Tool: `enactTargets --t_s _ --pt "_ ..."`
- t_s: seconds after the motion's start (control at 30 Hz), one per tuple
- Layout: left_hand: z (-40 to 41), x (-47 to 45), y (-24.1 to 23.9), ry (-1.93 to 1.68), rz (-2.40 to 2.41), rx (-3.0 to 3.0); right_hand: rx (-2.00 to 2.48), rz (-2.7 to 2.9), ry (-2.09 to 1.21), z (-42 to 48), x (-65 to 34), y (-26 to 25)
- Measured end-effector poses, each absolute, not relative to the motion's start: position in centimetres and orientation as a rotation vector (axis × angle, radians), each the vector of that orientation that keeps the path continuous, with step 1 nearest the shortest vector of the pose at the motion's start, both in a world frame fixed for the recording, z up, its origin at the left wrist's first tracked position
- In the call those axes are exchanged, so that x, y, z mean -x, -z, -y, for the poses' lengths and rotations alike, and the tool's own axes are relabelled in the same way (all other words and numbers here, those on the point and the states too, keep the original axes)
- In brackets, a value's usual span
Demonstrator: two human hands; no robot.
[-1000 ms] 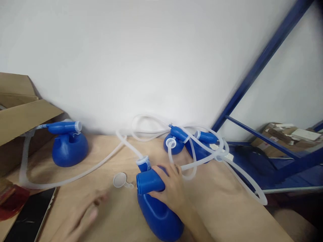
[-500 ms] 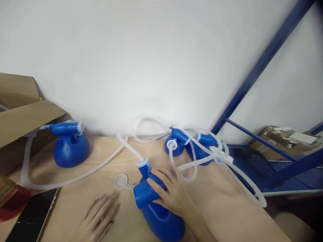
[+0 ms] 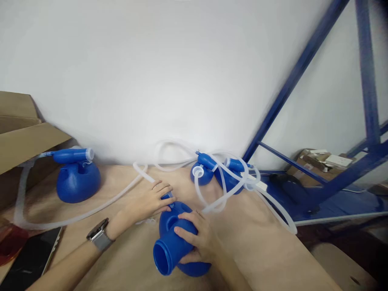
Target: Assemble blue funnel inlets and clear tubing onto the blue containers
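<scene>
A blue plastic urinal bottle is tilted on the table before me, its wide round mouth uncovered and facing toward me. My right hand is wrapped round the mouth's neck. The fingers of my left hand close over the narrower tube outlet on the bottle's far side, which they mostly hide. A translucent white hose runs up to that outlet. Beneath my left wrist a pale cap peeks out, largely covered.
Another blue bottle with a hose stands at left by an open cardboard box. Two more blue bottles with looped hoses sit at the back right. A black phone lies at the left. A blue metal frame rises at right.
My left hand has moved from the table up to the tube outlet and closed on it. The bottle has turned in my right hand, its wide mouth now facing me.
</scene>
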State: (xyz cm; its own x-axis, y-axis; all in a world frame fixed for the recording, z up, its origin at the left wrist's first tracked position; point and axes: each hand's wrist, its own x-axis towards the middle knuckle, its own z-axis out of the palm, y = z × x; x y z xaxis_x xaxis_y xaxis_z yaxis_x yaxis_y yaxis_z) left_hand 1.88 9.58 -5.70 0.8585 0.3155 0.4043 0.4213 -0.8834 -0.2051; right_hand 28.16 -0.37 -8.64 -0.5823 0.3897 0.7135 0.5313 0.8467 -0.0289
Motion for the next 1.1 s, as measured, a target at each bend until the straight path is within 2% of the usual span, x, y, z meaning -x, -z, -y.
enactTargets --t_s 0.23,0.43,0.6,0.7,0.83,0.93,1.1 --pt "-10.1 -3.3 5.1 0.497 0.58 2.837 0.738 2.074 0.148 0.1 -27.5 9.6" --pt "-9.4 -4.2 4.3 0.492 0.801 2.996 0.743 2.093 -0.011 -0.1 -27.8 9.3" --pt "-9.9 -4.3 3.3 0.495 0.999 3.212 0.739 2.091 -0.006 0.0 -27.8 9.3" --pt "-10.1 -4.4 3.0 0.616 1.117 3.322 0.748 2.095 -0.008 0.0 -27.7 9.2" --pt "-9.7 -4.3 3.3 1.036 1.312 3.38 0.756 2.096 -0.008 0.0 -27.7 9.1" --pt "-9.3 -4.5 4.1 1.606 1.55 3.211 0.743 2.092 0.005 0.0 -27.7 9.1" --pt "-9.4 -6.2 5.3 2.507 1.792 2.606 0.764 2.109 -0.015 0.1 -27.9 8.9"
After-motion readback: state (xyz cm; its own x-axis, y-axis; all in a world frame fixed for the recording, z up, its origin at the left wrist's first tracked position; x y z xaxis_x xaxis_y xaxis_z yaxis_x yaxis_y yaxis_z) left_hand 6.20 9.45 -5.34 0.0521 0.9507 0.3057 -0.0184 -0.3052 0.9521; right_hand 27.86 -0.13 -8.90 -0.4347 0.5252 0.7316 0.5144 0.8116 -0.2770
